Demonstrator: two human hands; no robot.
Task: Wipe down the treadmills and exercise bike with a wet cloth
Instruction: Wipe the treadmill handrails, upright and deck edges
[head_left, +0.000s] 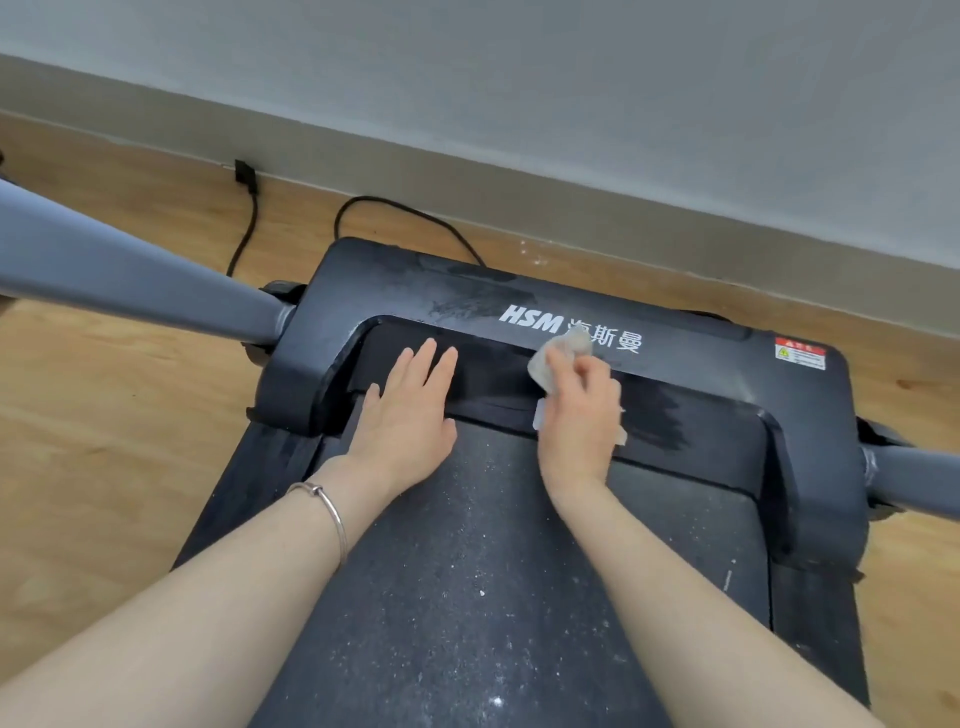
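Observation:
A black treadmill fills the middle of the head view, its dusty motor cover (467, 296) bearing a white HSM logo. Wet streaks darken the cover's inner slope to the right. The grey running belt (467, 571) is speckled with white dust. My left hand (410, 410) lies flat with straight fingers on the front of the belt and the cover's inner slope. My right hand (582, 415) grips a small pale cloth (558, 353) and presses it against the cover just below the logo.
Grey uprights run off to the left (130, 270) and right (914, 478). A black power cable (405, 213) loops over the wooden floor (104, 415) to a plug (245, 174) at the skirting board. A red-and-white warning label (800, 353) sits on the cover's right corner.

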